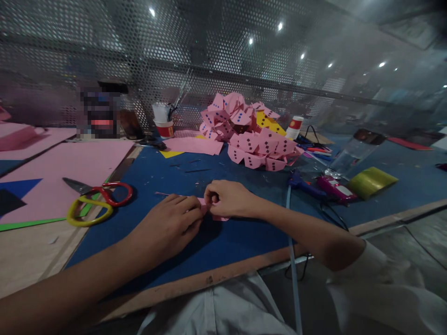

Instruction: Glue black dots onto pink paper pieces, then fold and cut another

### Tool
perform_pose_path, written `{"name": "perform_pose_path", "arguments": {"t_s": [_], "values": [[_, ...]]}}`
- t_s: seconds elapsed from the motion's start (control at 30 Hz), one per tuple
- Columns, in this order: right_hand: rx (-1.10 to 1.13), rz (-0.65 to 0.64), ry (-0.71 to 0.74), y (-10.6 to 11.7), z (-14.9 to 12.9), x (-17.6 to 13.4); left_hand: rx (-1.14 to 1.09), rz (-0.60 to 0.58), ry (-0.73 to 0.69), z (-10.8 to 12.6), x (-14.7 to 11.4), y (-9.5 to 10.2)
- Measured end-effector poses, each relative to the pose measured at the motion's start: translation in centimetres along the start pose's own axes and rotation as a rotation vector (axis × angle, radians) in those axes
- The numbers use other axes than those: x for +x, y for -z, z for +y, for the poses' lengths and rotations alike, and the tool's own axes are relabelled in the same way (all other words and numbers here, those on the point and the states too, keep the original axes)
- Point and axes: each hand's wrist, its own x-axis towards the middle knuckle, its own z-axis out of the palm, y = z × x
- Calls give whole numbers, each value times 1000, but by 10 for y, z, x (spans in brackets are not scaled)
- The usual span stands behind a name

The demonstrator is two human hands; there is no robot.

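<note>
Low over the blue tabletop, a small piece of pink paper (220, 217) shows between and beneath my two hands. From the left side, my left hand (174, 221) is closed over the paper, its fingertips hiding part of it. My right hand (228, 199) pinches the same piece with curled fingers, close beside the left fingertips. Most of the paper is covered, so its full shape is hidden. Beyond my hands is a cluster of folded pink paper pieces (267, 148) with dark diamond marks, and a larger heap (228, 116) with blue marks stands behind it.
Scissors (104, 195) with red and yellow handles lie at left on pink sheets (80, 160). At right are a blue glue gun (305, 185) with a glue stick, a magenta object (335, 188), a yellow-green roll (372, 181) and a clear bottle (356, 151). Paper cups (163, 129) stand behind.
</note>
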Motion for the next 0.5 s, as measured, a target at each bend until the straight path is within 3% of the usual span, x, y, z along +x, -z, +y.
{"name": "perform_pose_path", "arguments": {"t_s": [0.5], "values": [[-24,-11,2,1,0,-1,9,9,-12,0,0,2]]}}
